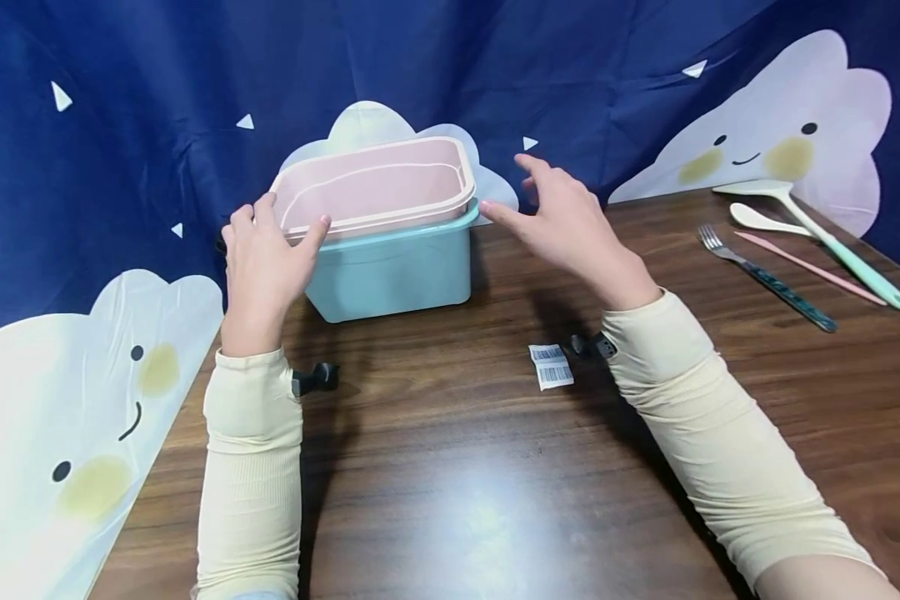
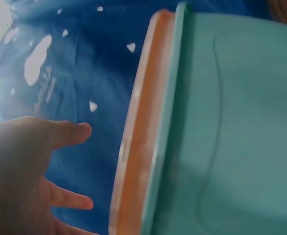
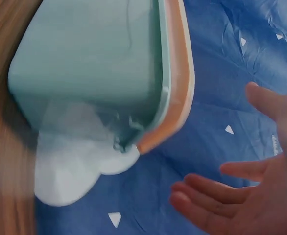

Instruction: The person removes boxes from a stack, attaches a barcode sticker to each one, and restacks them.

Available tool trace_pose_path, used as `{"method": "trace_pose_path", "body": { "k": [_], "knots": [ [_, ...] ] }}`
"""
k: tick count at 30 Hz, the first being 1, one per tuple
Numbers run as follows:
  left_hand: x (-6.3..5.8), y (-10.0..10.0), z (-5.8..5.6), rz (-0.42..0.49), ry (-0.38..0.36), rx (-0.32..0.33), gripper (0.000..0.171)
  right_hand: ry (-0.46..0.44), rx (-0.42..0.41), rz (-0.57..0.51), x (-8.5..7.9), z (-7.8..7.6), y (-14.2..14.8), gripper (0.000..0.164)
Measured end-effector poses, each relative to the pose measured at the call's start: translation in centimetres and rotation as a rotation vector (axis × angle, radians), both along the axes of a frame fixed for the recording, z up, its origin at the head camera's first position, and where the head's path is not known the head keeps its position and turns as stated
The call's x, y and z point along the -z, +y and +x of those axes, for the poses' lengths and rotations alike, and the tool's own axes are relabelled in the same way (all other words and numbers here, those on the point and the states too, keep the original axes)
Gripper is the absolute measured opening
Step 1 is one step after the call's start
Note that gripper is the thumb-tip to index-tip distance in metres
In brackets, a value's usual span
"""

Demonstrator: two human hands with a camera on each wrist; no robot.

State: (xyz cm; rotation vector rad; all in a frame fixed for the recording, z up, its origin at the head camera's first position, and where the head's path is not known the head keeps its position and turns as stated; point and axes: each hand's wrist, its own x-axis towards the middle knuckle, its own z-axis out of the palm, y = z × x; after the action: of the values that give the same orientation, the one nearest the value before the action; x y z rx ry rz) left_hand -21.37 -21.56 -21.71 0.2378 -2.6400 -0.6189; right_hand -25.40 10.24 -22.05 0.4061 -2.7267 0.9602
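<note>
A pink bin [image 1: 378, 190] sits nested inside a light blue-green bin [image 1: 397, 273] at the back of the table, its rim standing a little above the lower one's. My left hand [image 1: 262, 262] is at the bins' left end, thumb and fingers spread. In the left wrist view a gap shows between this hand [image 2: 31, 171] and the pink rim [image 2: 141, 122]. Off the right end, my right hand [image 1: 562, 217] hovers with fingers apart and holds nothing. The right wrist view shows that hand [image 3: 246, 181] beside the rims without contact.
At the right of the wooden table [image 1: 435, 467] lie a fork [image 1: 768, 279], a pink stick-like utensil [image 1: 810, 267], a white spoon [image 1: 765, 219] and a long green-handled utensil [image 1: 843, 242]. A barcode label [image 1: 551, 367] lies near my right wrist. A blue curtain [image 1: 435, 67] hangs behind.
</note>
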Motion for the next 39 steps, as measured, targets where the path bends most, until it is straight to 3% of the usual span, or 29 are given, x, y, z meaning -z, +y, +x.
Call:
{"method": "trace_pose_path", "body": {
  "k": [9,17,26,32,39],
  "knots": [
    [0.9,-2.5,-1.4,0.133,-0.044,-0.013,0.084,-0.077,0.009,-0.084,0.0,-3.0,-3.0,0.083],
    [1.7,-4.0,-1.9,0.287,-0.009,-0.048,0.075,-0.085,-0.016,-0.231,1.4,-4.8,-4.7,0.069],
    [2.5,-4.3,-3.4,0.574,0.165,-0.083,0.054,-0.087,0.034,-0.330,1.2,-4.6,-5.2,0.058],
    [2.9,-4.3,-3.6,0.637,0.263,-0.041,0.017,-0.082,0.060,-0.343,1.1,-4.3,-5.5,0.054],
    [3.0,-4.0,-3.6,0.703,0.297,-0.026,0.012,-0.059,0.093,-0.315,1.4,-3.9,-5.7,0.051]
  ]
}}
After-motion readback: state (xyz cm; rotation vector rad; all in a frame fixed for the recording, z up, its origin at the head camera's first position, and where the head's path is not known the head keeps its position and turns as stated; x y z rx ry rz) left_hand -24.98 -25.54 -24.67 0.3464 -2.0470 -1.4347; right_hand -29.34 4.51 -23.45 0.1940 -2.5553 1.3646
